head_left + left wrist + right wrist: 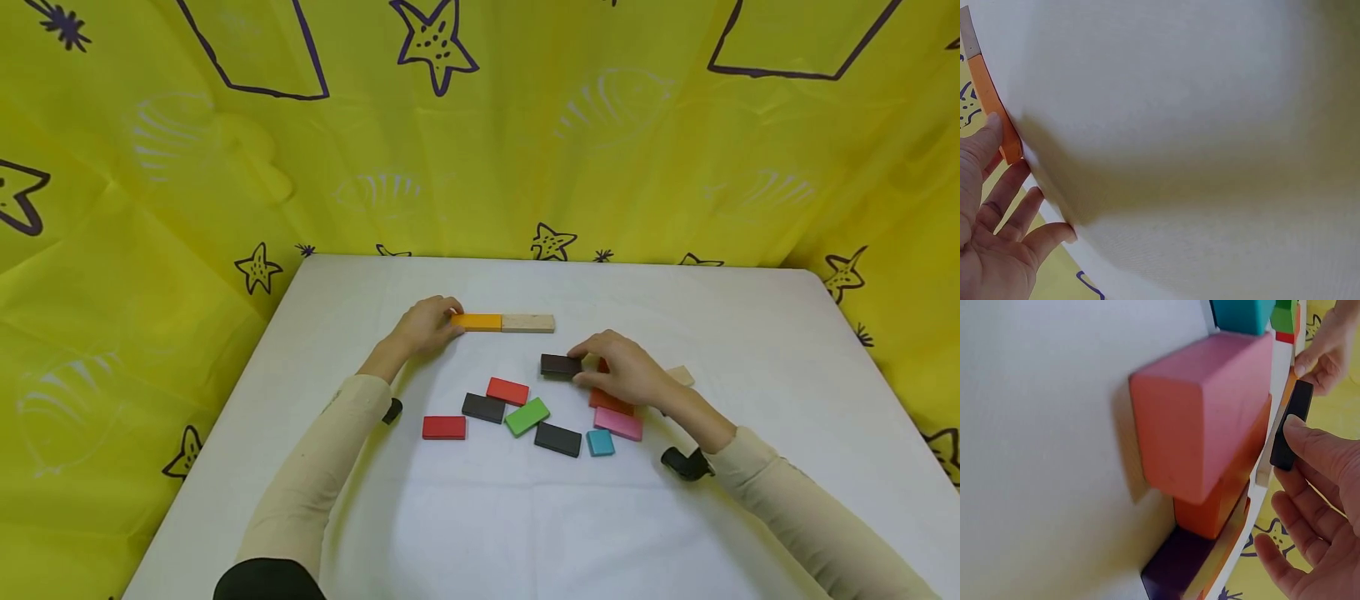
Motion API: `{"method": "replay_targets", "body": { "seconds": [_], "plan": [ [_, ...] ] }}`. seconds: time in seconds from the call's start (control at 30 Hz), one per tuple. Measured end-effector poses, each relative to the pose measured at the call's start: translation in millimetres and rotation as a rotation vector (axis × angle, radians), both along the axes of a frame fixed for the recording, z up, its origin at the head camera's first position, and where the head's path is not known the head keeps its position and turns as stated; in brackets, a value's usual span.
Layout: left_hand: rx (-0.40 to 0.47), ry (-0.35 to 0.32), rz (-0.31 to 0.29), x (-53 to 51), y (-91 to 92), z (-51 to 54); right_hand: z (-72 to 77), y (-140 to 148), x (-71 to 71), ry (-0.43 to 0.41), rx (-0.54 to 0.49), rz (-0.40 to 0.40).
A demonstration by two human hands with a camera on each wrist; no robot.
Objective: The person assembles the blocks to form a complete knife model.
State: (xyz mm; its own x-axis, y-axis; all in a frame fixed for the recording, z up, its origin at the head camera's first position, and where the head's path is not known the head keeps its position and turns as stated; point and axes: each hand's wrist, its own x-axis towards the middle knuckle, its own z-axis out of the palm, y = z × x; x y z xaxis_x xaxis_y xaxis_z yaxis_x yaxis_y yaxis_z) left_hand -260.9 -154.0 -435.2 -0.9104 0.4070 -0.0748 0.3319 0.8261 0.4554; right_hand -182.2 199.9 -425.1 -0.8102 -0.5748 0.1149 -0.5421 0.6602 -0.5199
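Note:
An orange block (482, 322) and a plain wooden block (528, 323) lie end to end in a row at the back of the table. My left hand (427, 325) pinches the orange block at its left end; in the left wrist view the thumb sits on one side of that block (991, 94). Between thumb and fingers my right hand (628, 371) holds a black block (560, 366), just in front of the row's right end. The right wrist view shows this black block (1293, 422) raised at the fingertips.
Nearer me lie red (444, 427), black (558, 439), green (527, 417) and small blue (601, 442) blocks. A pink block (618, 423) and an orange-red block (611, 402) sit under the right forearm's side. A yellow patterned sheet (487, 150) hangs behind the white table (480, 533).

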Motion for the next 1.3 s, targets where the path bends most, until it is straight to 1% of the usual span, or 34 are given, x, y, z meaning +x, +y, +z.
{"method": "replay_targets", "body": {
  "seconds": [0.2, 0.43, 0.53, 0.77, 1.0, 1.3],
  "plan": [
    [-0.009, -0.003, 0.001, -0.3, -0.1, -0.5, 3.4, 4.8, -5.4, -0.036, -0.007, -0.024],
    [-0.009, 0.005, -0.003, -0.1, 0.6, -1.5, 6.3, 11.7, -14.8, -0.022, -0.034, -0.044],
    [-0.006, 0.006, 0.001, 0.1, 0.9, -1.8, 7.9, 14.4, -20.0, -0.025, -0.029, -0.061],
    [-0.004, -0.003, 0.015, 0.3, 1.5, -1.1, 10.3, 19.6, -32.2, -0.082, -0.014, -0.113],
    [-0.011, -0.003, 0.018, 0.6, 1.8, -0.1, 7.6, 22.6, -45.3, -0.092, -0.01, -0.116],
    [-0.006, -0.006, 0.02, 1.0, 1.8, 0.9, 3.2, 21.1, -59.3, -0.15, 0.039, -0.149]
  ]
}}
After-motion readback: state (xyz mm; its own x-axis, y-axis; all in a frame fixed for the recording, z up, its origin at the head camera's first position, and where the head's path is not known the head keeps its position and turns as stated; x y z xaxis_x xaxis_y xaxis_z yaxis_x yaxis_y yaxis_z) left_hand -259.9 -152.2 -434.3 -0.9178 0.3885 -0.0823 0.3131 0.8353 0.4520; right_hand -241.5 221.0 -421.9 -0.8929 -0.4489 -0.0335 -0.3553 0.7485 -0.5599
